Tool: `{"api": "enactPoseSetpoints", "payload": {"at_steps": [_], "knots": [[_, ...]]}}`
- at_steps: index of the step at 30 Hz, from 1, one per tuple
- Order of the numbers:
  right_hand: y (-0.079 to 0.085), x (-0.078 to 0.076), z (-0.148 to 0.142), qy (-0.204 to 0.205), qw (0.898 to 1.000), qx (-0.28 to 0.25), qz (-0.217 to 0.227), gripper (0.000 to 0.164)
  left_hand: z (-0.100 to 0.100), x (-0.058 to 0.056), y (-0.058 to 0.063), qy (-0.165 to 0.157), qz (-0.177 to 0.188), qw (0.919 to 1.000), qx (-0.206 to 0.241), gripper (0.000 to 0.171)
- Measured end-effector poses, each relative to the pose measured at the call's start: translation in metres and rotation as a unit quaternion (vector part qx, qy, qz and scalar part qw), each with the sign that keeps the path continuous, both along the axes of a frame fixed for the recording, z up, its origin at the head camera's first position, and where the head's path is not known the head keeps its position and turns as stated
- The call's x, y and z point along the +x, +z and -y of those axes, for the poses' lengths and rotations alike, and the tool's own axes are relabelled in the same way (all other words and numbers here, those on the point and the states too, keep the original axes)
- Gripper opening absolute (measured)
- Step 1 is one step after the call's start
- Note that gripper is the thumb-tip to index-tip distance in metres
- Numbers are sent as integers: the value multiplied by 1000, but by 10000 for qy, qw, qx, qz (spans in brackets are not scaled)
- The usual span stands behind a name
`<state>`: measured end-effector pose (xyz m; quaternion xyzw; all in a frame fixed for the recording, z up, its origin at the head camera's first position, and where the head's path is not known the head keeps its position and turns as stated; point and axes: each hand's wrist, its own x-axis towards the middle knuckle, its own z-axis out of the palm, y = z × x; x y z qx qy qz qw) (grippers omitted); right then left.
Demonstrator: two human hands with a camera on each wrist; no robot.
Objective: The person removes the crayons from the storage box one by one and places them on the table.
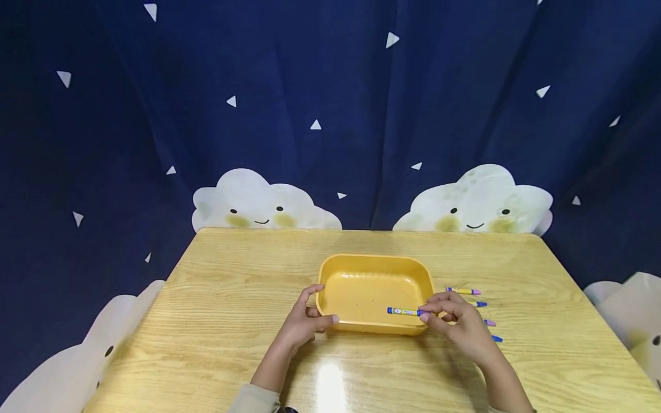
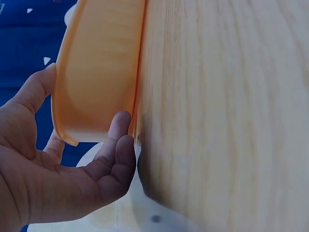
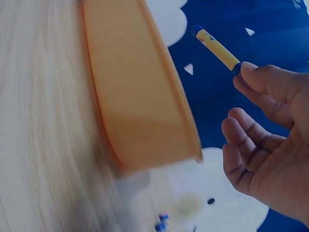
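A yellow-orange plastic basin (image 1: 361,292) rests on the table, its inside facing up. At its left near corner, my left hand (image 1: 302,321) grips the basin, with the thumb on the near rim and a finger on the left rim. The left wrist view shows other fingertips against the basin's outer wall (image 2: 101,63). Over the basin's right near part, my right hand (image 1: 465,327) pinches one end of a crayon (image 1: 403,311) between thumb and finger. This crayon has a yellow wrapper and blue ends, and points left above the basin floor.
Several more crayons, among them a yellow one with a pink tip (image 1: 467,291), lie right of the basin, partly hidden by the right hand. The wooden table (image 1: 237,287) ends at a dark blue curtain (image 1: 330,69) with white triangles and clouds.
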<state>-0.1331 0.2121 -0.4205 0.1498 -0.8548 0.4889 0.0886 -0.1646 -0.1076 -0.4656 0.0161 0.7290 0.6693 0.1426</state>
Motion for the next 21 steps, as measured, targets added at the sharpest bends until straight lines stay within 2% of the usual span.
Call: {"api": "enactPoseSetpoints", "payload": {"at_steps": [12, 15, 21], "knots": [[-2, 27, -51, -379, 9989, 247, -83, 13, 0, 0, 0, 6, 10, 10000, 0, 79], [-2, 36, -64, -557, 9981, 242, 68, 12, 0, 1, 1, 1, -6, 10000, 0, 79], [-7, 50, -87, -1016, 9914, 647, 508, 14, 0, -1, 0, -10, -72, 10000, 62, 80]]}}
